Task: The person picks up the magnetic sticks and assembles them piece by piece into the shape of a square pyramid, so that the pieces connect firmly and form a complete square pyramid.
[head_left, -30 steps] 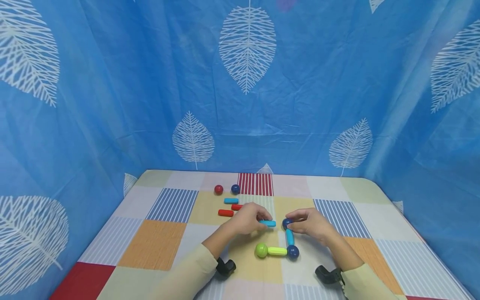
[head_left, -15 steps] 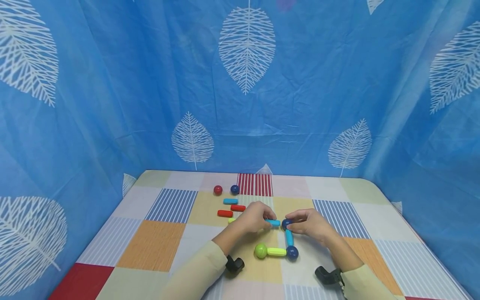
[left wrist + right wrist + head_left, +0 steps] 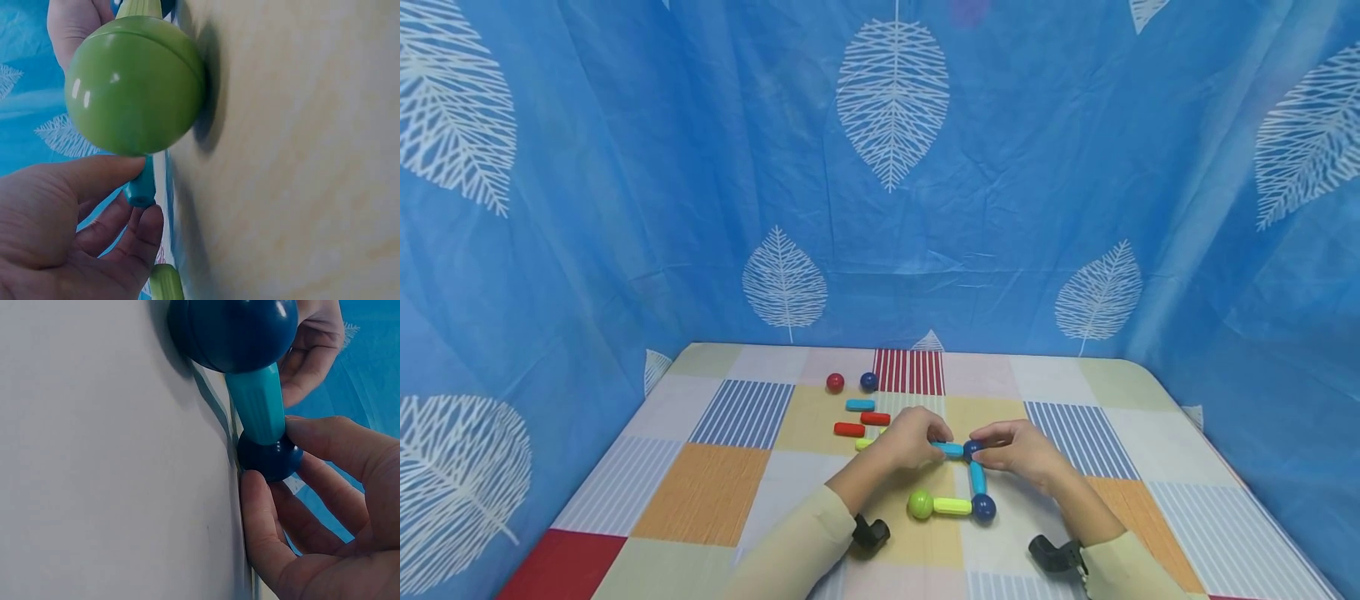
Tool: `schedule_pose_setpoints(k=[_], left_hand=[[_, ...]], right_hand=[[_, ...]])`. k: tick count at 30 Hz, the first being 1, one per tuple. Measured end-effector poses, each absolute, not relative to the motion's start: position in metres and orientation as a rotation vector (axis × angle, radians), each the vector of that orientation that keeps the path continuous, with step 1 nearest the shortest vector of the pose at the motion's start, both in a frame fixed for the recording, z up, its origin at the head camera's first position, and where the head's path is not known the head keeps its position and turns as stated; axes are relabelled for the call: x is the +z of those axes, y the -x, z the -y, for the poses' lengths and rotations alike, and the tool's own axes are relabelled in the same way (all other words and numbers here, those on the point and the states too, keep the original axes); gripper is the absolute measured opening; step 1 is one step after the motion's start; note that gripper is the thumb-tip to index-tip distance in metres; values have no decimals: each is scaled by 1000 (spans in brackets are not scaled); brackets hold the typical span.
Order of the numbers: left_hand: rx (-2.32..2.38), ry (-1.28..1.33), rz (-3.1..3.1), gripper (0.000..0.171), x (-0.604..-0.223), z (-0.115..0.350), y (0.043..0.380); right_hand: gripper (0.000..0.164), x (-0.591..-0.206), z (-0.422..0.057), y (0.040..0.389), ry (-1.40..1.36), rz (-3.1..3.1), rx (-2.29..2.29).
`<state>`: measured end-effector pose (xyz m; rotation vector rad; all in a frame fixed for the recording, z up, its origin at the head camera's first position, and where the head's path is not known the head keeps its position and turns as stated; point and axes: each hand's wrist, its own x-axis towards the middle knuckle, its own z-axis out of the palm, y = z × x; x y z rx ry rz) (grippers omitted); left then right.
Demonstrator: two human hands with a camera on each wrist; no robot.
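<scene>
The left hand [image 3: 912, 440] pinches a light-blue rod [image 3: 952, 451], the right hand [image 3: 1019, 450] the far-right dark-blue ball [image 3: 971, 451], seemingly joining them; gentle release likely next.

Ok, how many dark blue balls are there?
3: a far ball beside the red ball, a middle ball pinched by the right hand, and a near ball touching the yellow stick and light blue stick. More may be hidden.

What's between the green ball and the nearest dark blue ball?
The head view shows a lime-yellow rod linking the green ball and dark blue ball.
</scene>
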<state>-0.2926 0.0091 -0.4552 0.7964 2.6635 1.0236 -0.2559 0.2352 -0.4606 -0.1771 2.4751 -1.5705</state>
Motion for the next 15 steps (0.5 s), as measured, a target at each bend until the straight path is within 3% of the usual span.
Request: schedule_pose_setpoints(k=[15], left_hand=[[1317, -508, -2856, 20, -443, 44, 330]], right_hand=[[41, -462, -235, 256, 157, -2466, -1592]])
